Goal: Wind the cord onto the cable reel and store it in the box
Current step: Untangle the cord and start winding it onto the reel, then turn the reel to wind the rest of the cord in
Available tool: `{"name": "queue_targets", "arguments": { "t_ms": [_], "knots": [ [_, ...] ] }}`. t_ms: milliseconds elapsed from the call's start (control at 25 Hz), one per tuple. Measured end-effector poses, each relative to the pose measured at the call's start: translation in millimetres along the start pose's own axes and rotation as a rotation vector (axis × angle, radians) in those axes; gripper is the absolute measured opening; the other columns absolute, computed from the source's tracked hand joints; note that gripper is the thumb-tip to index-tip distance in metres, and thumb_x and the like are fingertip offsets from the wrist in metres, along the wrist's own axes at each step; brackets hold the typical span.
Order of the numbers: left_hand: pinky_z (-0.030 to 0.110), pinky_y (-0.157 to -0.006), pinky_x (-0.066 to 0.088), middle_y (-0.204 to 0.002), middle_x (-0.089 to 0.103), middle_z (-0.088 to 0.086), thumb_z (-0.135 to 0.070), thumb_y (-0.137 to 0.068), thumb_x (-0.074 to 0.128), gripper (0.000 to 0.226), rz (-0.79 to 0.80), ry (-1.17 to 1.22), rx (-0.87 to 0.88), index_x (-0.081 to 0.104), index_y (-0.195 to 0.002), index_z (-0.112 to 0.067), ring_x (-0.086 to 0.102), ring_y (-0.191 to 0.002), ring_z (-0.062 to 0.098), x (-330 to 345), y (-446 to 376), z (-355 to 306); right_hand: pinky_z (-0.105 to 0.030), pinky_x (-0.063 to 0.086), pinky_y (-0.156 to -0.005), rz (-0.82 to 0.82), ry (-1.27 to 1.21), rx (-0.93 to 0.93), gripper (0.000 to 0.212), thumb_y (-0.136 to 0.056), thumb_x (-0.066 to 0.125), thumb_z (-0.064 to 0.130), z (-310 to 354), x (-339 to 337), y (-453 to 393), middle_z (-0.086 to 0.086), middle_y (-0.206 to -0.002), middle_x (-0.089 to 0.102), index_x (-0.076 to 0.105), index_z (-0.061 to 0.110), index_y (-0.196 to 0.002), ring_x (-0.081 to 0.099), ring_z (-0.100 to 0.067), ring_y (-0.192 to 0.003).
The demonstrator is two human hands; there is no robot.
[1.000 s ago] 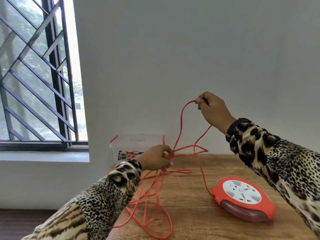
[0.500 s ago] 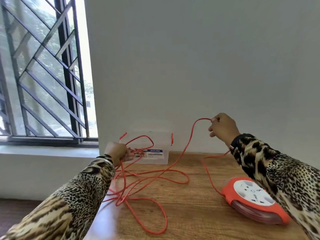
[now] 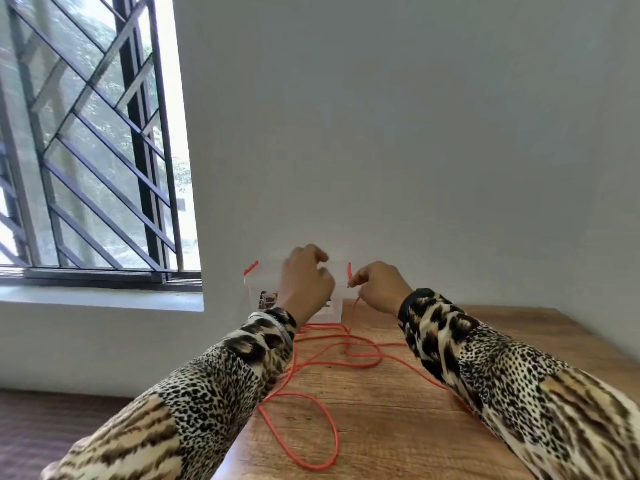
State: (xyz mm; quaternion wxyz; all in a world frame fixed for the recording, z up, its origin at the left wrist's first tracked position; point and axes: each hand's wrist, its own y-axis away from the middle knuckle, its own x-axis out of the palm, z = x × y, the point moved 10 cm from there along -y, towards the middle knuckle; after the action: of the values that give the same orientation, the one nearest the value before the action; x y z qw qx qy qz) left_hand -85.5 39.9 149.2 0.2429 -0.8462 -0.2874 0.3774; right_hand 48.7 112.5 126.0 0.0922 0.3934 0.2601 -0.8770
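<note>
Both hands raised: right hand [image 3: 381, 289] pinching cord [image 3: 313, 427].

Loose orange cord [image 3: 313, 367] sprawls in loops over the wooden table [image 3: 398, 427], from centre toward six o'clock, snagging any low pass. At twelve o'clock the clear box [image 3: 258, 289] sits against the wall [image 3: 415, 133], closing that side. Both hands [image 3: 304, 282] [image 3: 379, 289] crowd its front. Toward three o'clock, bare tabletop lies open.
</note>
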Motion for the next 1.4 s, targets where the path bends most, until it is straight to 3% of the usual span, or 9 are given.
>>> {"name": "queue_targets", "arguments": {
  "t_ms": [200, 400, 520, 680, 800, 920, 1080, 1240, 1400],
  "knots": [
    [0.023, -0.066, 0.042, -0.086, 0.07, 0.004, -0.011, -0.082, 0.059, 0.011, 0.261, -0.002, 0.123, 0.07, -0.085, -0.013, 0.062, -0.077, 0.018, 52, 32, -46, -0.02, 0.039, -0.078, -0.028, 0.022, 0.027, 0.03, -0.078, 0.051, -0.007, -33, -15, 18, -0.009, -0.102, 0.07, 0.074, 0.009, -0.091, 0.061, -0.021, -0.102],
    [0.022, -0.048, 0.049, -0.076, 0.071, 0.012, -0.014, -0.088, 0.059, 0.013, 0.877, 0.074, -0.2, 0.068, -0.084, -0.005, 0.06, -0.052, 0.02, 153, 103, -45, -0.021, 0.04, -0.074, 0.044, 0.127, 0.216, 0.018, -0.079, 0.061, 0.0, -107, -41, 33, 0.0, -0.084, 0.063, 0.069, 0.016, -0.08, 0.058, -0.018, -0.089],
    [0.018, -0.038, 0.046, -0.061, 0.062, 0.005, -0.012, -0.091, 0.06, 0.018, 1.065, 0.152, -0.387, 0.063, -0.076, -0.003, 0.055, -0.037, 0.01, 194, 148, -53, -0.026, 0.046, -0.071, -0.024, 0.238, 0.31, 0.009, -0.08, 0.061, 0.01, -148, -70, 56, -0.005, -0.084, 0.066, 0.068, 0.006, -0.084, 0.062, -0.023, -0.088],
    [0.016, -0.034, 0.046, -0.064, 0.058, 0.01, -0.02, -0.097, 0.054, 0.026, 1.031, 0.301, -0.541, 0.052, -0.079, -0.002, 0.055, -0.035, 0.012, 219, 164, -66, -0.024, 0.042, -0.07, 0.303, 0.582, 0.44, 0.027, -0.096, 0.043, 0.025, -199, -61, 89, -0.008, -0.099, 0.064, 0.064, 0.008, -0.095, 0.058, -0.019, -0.084],
    [0.02, -0.041, 0.051, -0.075, 0.057, 0.007, -0.031, -0.093, 0.062, 0.025, 0.99, 0.356, -0.566, 0.051, -0.089, -0.008, 0.057, -0.05, 0.014, 229, 168, -70, -0.033, 0.032, -0.107, 0.353, 0.433, 0.587, 0.048, -0.103, 0.025, 0.035, -225, -64, 107, -0.013, -0.145, 0.045, 0.049, 0.008, -0.136, 0.045, -0.026, -0.128],
    [0.025, -0.05, 0.053, -0.082, 0.058, 0.004, -0.025, -0.088, 0.068, 0.023, 0.911, 0.509, -0.602, 0.053, -0.103, -0.015, 0.056, -0.059, 0.013, 233, 168, -68, -0.037, 0.032, -0.106, 0.243, 0.204, 0.681, 0.046, -0.102, 0.035, 0.032, -237, -75, 110, -0.016, -0.147, 0.041, 0.046, 0.006, -0.138, 0.043, -0.03, -0.13],
    [0.036, -0.054, 0.058, -0.104, 0.068, 0.005, 0.001, -0.08, 0.068, 0.059, 0.697, 0.843, -0.633, 0.042, -0.122, -0.033, 0.068, -0.062, 0.022, 225, 139, -55, -0.044, 0.049, -0.092, -0.045, -0.378, 0.739, 0.041, -0.09, 0.058, 0.027, -250, -69, 102, -0.016, -0.123, 0.061, 0.056, 0.001, -0.121, 0.059, -0.031, -0.104],
    [0.029, -0.046, 0.053, -0.119, 0.064, 0.01, 0.008, -0.079, 0.069, 0.062, 0.461, 0.984, -0.625, 0.041, -0.127, -0.018, 0.067, -0.08, 0.03, 214, 118, -31, -0.036, 0.046, -0.088, -0.366, -0.136, 0.467, 0.048, -0.088, 0.06, 0.043, -224, -85, 100, -0.007, -0.113, 0.056, 0.051, 0.01, -0.121, 0.054, -0.025, -0.103],
    [0.032, -0.053, 0.057, -0.116, 0.068, 0.01, 0.004, -0.081, 0.072, 0.051, 0.44, 1.034, -0.499, 0.05, -0.124, -0.01, 0.07, -0.078, 0.022, 214, 105, -23, -0.03, 0.041, -0.086, -0.463, 0.369, -0.169, 0.041, -0.081, 0.064, 0.015, -148, -82, 115, -0.007, -0.11, 0.051, 0.056, 0.015, -0.121, 0.049, -0.023, -0.102]
  ]
}}
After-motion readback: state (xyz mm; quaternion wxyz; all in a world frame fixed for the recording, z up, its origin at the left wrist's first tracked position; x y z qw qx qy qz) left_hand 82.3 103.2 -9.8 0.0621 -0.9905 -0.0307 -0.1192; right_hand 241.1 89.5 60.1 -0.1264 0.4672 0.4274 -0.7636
